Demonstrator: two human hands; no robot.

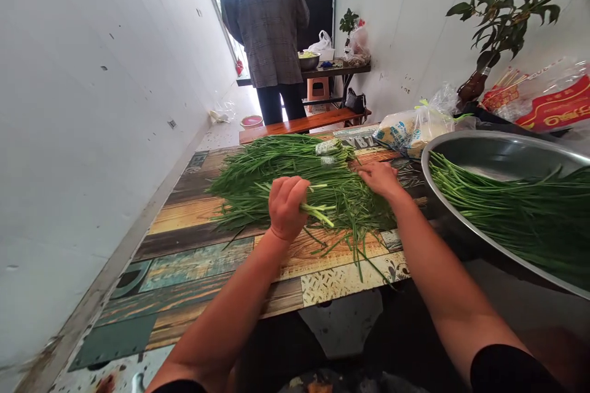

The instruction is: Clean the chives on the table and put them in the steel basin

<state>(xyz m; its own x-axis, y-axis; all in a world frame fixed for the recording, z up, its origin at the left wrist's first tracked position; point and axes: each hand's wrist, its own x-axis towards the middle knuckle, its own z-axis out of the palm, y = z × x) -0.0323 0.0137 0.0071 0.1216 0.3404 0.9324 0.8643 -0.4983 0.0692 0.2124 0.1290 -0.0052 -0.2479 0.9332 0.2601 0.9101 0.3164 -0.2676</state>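
Observation:
My left hand (288, 207) is closed around a small bunch of garlic chives (319, 216), whose pale cut ends stick out to the right. Beneath and beyond it, a wide heap of garlic chives (271, 163) lies on the patterned table (198, 264), leaves to the left. A whitish band (326, 147) wraps part of the heap near its stem ends. My right hand (378, 178) reaches to the right side of the heap, fingers stretched forward and low over the stems. Loose leaf bits (357, 227) are scattered between my hands.
A large steel basin (495, 156) with more chives stands to the right. Behind it are plastic bags of food (415, 132), a plant in a brown bottle (472, 86) and red packaging (560, 104). Beyond a wooden bench (295, 124), a person (270, 24) stands at another table.

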